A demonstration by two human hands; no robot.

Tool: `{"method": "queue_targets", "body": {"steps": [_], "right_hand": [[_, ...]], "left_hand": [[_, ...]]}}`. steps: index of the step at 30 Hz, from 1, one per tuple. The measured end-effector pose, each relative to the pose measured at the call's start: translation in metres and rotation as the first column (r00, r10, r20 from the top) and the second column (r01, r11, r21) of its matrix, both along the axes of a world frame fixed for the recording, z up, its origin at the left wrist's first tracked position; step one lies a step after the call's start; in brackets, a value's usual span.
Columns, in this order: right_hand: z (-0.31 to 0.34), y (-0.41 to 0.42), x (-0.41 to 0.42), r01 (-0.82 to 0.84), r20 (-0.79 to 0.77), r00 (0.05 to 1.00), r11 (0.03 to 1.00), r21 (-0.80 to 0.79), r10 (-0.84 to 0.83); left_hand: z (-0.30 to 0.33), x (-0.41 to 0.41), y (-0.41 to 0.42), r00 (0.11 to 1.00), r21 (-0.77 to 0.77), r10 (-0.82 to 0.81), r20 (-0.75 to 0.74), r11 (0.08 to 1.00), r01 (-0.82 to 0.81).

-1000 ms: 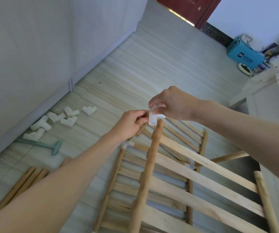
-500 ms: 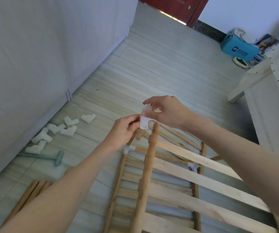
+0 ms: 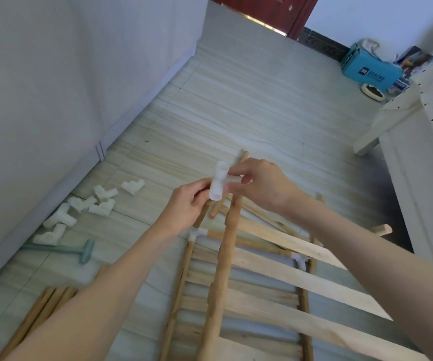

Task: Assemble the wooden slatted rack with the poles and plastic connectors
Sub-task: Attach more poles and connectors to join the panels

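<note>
1. Wooden slatted rack (image 3: 275, 280) is running out of the bottom edge of the view, so its near end is cut off; both forearms are covering parts of it.
2. Bundled poles (image 3: 38, 316) at the lower left are lying partly under the left forearm and are also being cropped by the edge.
3. Motion blur is softening the far corner, where a blue box (image 3: 369, 67) and a round white object beside it are hard to make out.
4. White plastic T-connector (image 3: 219, 182) is being held up in the air just above the top end of the rack's upright pole (image 3: 227, 254), not touching it as far as can be told.
5. Left hand (image 3: 188, 205) is pinching the connector's lower tube from the left, its fingers (image 3: 202, 188) curled against the plastic.
6. Right hand (image 3: 259, 187) is gripping the connector's side branch, fingers curled around it and hiding its end.
7. Spare connectors (image 3: 90, 204) are lying scattered on the floor (image 3: 249, 113) by the wall, with a green mallet (image 3: 80, 250) near them.
8. Two fitted connectors are showing at the rack's far corners.
</note>
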State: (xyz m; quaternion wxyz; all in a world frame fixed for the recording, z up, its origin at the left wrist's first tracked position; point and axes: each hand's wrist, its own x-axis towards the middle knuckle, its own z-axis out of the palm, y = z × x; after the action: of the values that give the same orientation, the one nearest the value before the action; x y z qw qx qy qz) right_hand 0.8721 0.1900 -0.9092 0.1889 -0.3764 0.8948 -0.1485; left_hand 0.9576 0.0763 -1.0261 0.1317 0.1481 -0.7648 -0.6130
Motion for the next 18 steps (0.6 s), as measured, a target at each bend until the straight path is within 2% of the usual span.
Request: {"method": "queue_targets", "body": {"steps": [3, 6, 8, 13, 18], "right_hand": [[0.004, 0.007, -0.008, -0.023, -0.002, 1.0, 0.999, 0.024, 0.023], [0.003, 0.003, -0.009, -0.094, -0.032, 0.995, 0.993, 0.07, 0.096], [0.003, -0.003, -0.01, -0.114, -0.009, 0.993, 0.991, 0.067, 0.115], [0.002, -0.005, -0.013, -0.125, 0.023, 0.992, 0.992, 0.021, 0.124], [-0.001, 0.003, -0.013, -0.136, 0.019, 0.99, 0.99, -0.022, 0.137]], "left_hand": [[0.003, 0.001, -0.005, 0.998, 0.05, -0.058, 0.032, 0.997, 0.057], [0.015, 0.006, -0.006, 0.986, 0.298, -0.139, 0.086, 0.948, 0.108], [0.021, 0.006, -0.006, 0.978, 0.405, -0.162, 0.131, 0.909, 0.097], [0.041, -0.004, 0.014, 0.972, 0.334, -0.214, 0.097, 0.927, 0.171], [0.017, -0.005, 0.021, 0.984, 0.342, -0.145, 0.108, 0.934, 0.1]]}}
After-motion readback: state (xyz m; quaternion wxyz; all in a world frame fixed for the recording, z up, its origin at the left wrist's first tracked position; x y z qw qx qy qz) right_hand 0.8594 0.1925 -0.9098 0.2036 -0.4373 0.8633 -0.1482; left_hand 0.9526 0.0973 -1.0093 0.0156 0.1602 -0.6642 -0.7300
